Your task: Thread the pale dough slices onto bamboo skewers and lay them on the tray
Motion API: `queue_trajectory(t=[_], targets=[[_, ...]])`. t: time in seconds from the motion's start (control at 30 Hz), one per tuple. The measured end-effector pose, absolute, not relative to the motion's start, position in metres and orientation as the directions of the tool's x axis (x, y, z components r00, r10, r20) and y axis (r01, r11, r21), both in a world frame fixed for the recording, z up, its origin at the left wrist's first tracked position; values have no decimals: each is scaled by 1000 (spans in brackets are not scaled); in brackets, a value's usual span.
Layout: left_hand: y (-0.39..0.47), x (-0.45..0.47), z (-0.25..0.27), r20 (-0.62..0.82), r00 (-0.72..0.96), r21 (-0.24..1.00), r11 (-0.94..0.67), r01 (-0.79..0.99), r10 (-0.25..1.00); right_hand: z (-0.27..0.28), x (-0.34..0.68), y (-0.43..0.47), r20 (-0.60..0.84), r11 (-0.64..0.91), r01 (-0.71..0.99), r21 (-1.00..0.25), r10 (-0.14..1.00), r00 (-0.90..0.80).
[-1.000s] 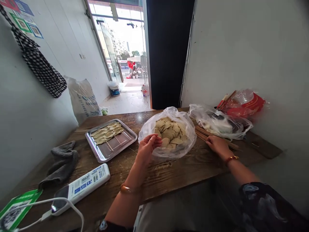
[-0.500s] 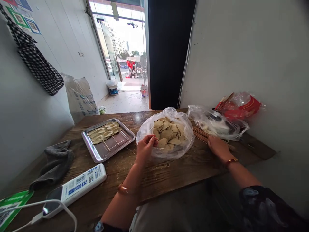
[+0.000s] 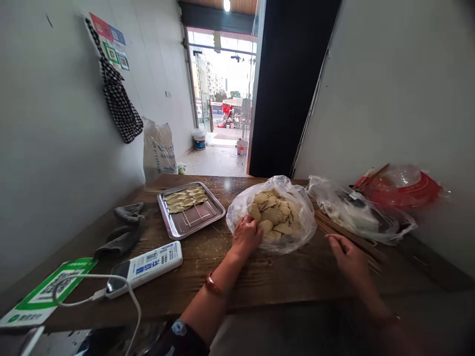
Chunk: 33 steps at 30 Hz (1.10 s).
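Observation:
An open clear plastic bag (image 3: 237, 202) holds a heap of thin, flat tan slices (image 3: 272, 215), perhaps potato. Against its near left side lies my left hand (image 3: 248, 235), fingers curled at the slices and fingertips partly hidden. My right hand (image 3: 347, 254) is right of the bag, thumb and forefinger pinched on a thin skewer whose pale tip pokes out. Beyond it a bundle of wooden skewers (image 3: 328, 223) lies on the table. On the left, a metal tray (image 3: 174, 230) carries skewered slices (image 3: 185, 199) in rows, bare stick ends toward me.
A crumpled clear bag (image 3: 356, 215) and red packaging (image 3: 406, 190) lie at the right by the wall. Left on the wooden table (image 3: 208, 262) are a grey cloth (image 3: 124, 232), a white power bank-like device (image 3: 148, 267) with a cable, and a green code card (image 3: 55, 291).
My left hand has lowered to the bag's near left edge, its fingers now at the slices. My right hand has drawn back from the skewer bundle toward me. The view has turned left.

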<state>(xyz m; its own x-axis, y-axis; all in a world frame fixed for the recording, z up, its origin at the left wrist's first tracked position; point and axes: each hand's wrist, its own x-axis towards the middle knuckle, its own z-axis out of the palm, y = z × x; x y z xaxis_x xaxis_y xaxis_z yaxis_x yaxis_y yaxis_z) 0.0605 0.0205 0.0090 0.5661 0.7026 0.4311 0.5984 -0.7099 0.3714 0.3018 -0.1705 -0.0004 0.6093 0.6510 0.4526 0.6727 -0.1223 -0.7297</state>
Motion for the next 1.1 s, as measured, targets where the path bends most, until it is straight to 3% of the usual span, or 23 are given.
queue_trajectory(t=[0.1, 0.27, 0.53, 0.83, 1.1], targets=[[21, 60, 6, 428, 562, 394, -706, 589, 708, -14, 257, -160, 347, -73, 542, -837, 696, 629], [24, 61, -1, 491, 544, 429, -733, 528, 680, -29, 211, -142, 281, -12, 440, -898, 753, 595], [21, 66, 0, 522, 497, 489, -720, 492, 694, -32, 212, -144, 241, -13, 386, -923, 761, 603], [25, 66, 3, 439, 459, 685, -618, 386, 773, -29, 211, -145, 237, -13, 381, -925, 763, 602], [25, 67, 1, 433, 462, 626, -627, 464, 774, -30, 213, -146, 256, 2, 401, -916, 774, 579]])
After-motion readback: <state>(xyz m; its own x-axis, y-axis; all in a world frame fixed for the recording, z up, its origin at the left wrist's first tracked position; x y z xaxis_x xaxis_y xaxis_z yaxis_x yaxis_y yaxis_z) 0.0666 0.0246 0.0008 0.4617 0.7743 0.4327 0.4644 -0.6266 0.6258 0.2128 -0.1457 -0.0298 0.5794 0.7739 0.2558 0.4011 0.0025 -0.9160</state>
